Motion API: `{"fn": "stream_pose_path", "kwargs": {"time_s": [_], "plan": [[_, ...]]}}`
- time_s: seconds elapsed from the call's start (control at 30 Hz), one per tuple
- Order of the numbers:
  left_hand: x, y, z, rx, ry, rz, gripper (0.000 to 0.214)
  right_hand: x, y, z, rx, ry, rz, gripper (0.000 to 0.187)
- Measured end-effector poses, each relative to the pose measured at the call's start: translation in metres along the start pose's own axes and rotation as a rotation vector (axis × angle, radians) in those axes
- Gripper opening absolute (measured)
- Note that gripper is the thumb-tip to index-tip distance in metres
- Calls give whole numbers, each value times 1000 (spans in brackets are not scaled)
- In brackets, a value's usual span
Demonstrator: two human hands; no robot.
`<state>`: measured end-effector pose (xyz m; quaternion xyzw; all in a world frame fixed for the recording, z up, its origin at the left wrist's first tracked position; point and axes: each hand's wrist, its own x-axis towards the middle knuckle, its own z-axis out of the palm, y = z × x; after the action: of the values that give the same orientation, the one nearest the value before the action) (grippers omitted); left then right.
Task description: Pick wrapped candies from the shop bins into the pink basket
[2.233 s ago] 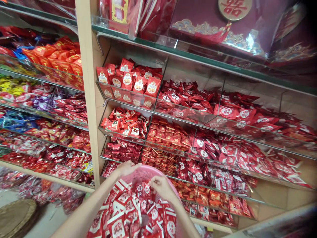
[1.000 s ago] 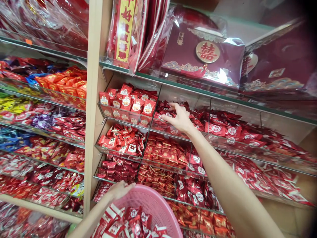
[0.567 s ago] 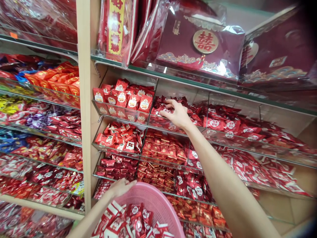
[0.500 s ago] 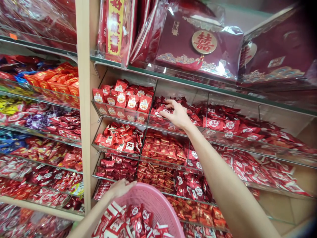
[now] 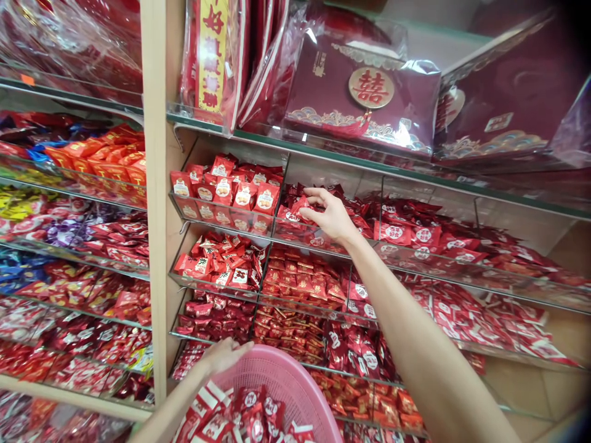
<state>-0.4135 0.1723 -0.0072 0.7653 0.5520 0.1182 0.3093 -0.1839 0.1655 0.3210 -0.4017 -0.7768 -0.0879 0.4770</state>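
My right hand reaches into a clear shelf compartment of dark red wrapped sweets. Its thumb and fingers are closed around a small red sweet packet, partly hidden by the fingertips. Lower down, my left hand grips the rim of a pink plastic basket, with its fingertips over the edge. Inside the basket lie many red and white wrapped sweets. Left of my right hand, paler-labelled red packets fill the neighbouring compartment.
Glass shelves with clear fronts hold rows of wrapped sweets, such as the gold-printed red ones. A wooden upright divides two shelf units. Above my right hand runs a glass shelf edge bearing dark red gift bags.
The fingers of my right hand have drawn closer together, and a red sweet packet shows between them. The view has shifted slightly; my left hand stays on the basket rim.
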Motion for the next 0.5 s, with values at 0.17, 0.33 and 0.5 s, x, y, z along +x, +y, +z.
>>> {"fn": "stream_pose_path", "kwargs": {"time_s": [0.17, 0.33, 0.5], "plan": [[-1, 1, -1, -3, -4, 1, 63, 1, -1, -2, 14, 0, 26, 19], [-5, 4, -4, -12, -2, -25, 65, 1, -6, 0, -137, -59, 17, 24], [-8, 5, -7, -26, -13, -30, 65, 2, -7, 1, -209, -98, -7, 21]]}}
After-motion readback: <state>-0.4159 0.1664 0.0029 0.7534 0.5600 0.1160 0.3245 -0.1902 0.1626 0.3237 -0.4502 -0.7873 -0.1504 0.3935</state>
